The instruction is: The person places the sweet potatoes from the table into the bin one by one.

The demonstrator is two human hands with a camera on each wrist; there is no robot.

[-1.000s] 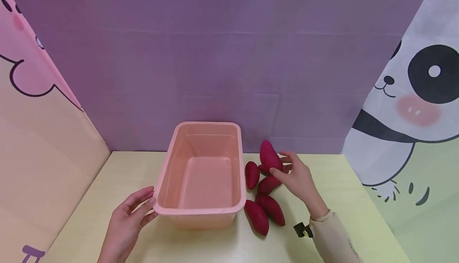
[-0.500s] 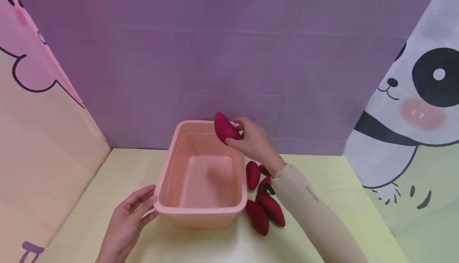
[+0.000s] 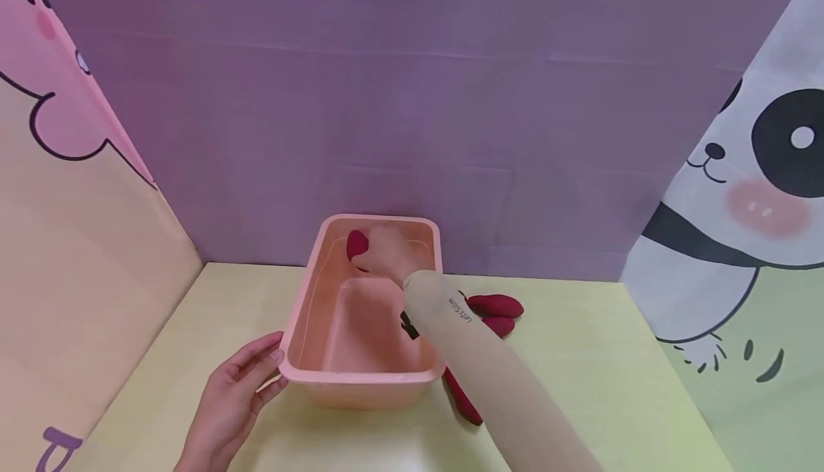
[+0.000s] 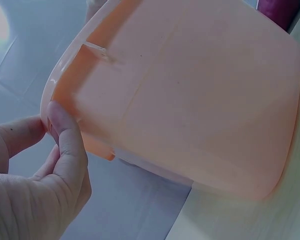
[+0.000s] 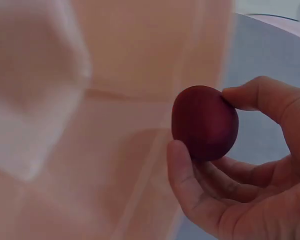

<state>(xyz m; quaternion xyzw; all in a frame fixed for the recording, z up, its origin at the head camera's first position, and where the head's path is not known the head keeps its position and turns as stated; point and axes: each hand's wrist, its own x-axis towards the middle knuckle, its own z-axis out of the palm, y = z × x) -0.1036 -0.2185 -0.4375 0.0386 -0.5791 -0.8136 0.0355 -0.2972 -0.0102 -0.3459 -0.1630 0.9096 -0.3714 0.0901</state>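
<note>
A pink plastic tub (image 3: pixel 302 315) stands on the pale yellow table. My right hand (image 3: pixel 386 257) reaches down inside it near the far wall and grips a dark red sweet potato (image 3: pixel 357 245) (image 5: pixel 204 122) between thumb and fingers. My left hand (image 3: pixel 234 393) (image 4: pixel 55 165) rests against the tub's (image 4: pixel 190 100) near left corner, fingers straight along the rim. Several more sweet potatoes (image 3: pixel 494 305) lie on the table just right of the tub, partly hidden by my right sleeve (image 3: pixel 489 379).
A purple backdrop (image 3: pixel 412 100) rises just behind the tub. A pink cartoon panel (image 3: pixel 64 171) closes the left side and a panda panel (image 3: pixel 753 186) the right. Bare table (image 3: pixel 599 386) stretches right of the sweet potatoes.
My right hand has carried the sweet potato from above the tub's far right rim down into the tub. The left hand stays at the near left corner.
</note>
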